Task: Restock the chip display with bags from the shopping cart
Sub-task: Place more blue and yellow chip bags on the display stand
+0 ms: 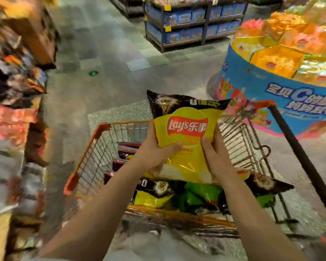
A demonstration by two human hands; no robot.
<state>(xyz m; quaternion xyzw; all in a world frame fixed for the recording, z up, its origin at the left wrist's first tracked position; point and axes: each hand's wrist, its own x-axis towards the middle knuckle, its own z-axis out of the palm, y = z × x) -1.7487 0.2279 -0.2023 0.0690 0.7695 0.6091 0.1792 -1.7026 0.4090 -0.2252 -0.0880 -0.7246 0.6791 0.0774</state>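
I hold a yellow Lay's chip bag (188,129) upright above the shopping cart (102,129), with a black chip bag (169,104) stacked behind it. My left hand (156,151) grips the bags' left edge, thumb across the front. My right hand (215,153) grips their right edge, thumb on the front too. Inside the cart lie more bags: black-and-yellow ones (154,193), green ones (201,194) and a dark purple one (126,153). The chip display (13,76) on the left is blurred, with dark and red bags on it.
A round blue promotional stand (282,91) stacked with orange and yellow packs stands at the right, close to the cart's front corner. Dark shelving (194,25) with blue boxes stands across the aisle. Grey tiled floor (105,59) lies between them.
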